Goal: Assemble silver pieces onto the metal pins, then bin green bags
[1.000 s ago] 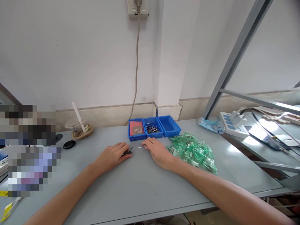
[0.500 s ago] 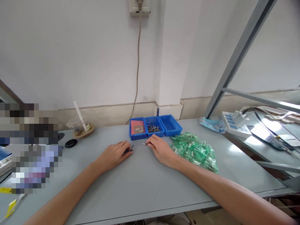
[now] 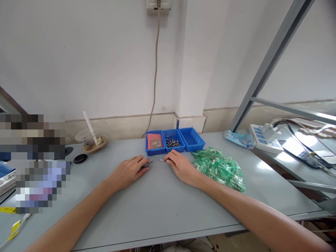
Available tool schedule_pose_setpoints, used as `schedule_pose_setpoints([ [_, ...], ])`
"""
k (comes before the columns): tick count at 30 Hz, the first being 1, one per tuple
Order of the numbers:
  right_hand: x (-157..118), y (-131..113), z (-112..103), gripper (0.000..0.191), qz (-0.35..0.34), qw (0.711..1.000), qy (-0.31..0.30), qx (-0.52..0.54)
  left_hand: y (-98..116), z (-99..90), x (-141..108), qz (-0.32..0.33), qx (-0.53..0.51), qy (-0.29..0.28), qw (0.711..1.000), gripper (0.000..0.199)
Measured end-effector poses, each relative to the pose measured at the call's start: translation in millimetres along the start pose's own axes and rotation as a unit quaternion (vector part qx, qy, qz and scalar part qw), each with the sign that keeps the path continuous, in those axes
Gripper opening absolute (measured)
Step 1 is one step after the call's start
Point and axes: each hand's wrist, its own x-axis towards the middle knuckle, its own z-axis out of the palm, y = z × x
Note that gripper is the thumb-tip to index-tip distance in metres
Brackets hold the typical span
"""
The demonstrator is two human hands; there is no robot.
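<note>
Some slim dark parts (image 3: pixel 145 166) sit gripped in our left hand (image 3: pixel 128 171); our right hand (image 3: pixel 180 166) pinches one small metal pin (image 3: pixel 161 160); three blue bins (image 3: pixel 175 149) near.

We see a smooth grey tabletop (image 3: pixel 157 210) with a satin sheen, glossier where light strikes it at right. The three bins (image 3: pixel 194 143) are smooth blue plastic, slightly shiny. The small pieces (image 3: pixel 172 142) in the middle bin look metallic, bright among dark parts, and the slim piece (image 3: pixel 162 160) at the right hand (image 3: pixel 181 166) has a silvery glint. We read the green bags (image 3: pixel 220 169) as thin, crinkled, glossy plastic film. At left, the cup (image 3: pixel 88 135) looks like clear plastic. The far wall (image 3: pixel 105 63) is matt.
</note>
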Motion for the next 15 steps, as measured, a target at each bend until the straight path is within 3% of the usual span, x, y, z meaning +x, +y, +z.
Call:
schedule_pose_setpoints([
  [7,-0.1,2.5,1.3,0.021,-0.003,1.000,0.004,0.001,-2.0,-0.7,-1.4,0.029,-0.001,0.013,0.999,0.034],
  [15,-0.1,0.3,-2.9,0.020,0.003,1.000,0.002,0.002,-3.0,0.7,-0.9,0.014,-0.029,0.006,0.999,0.027],
])
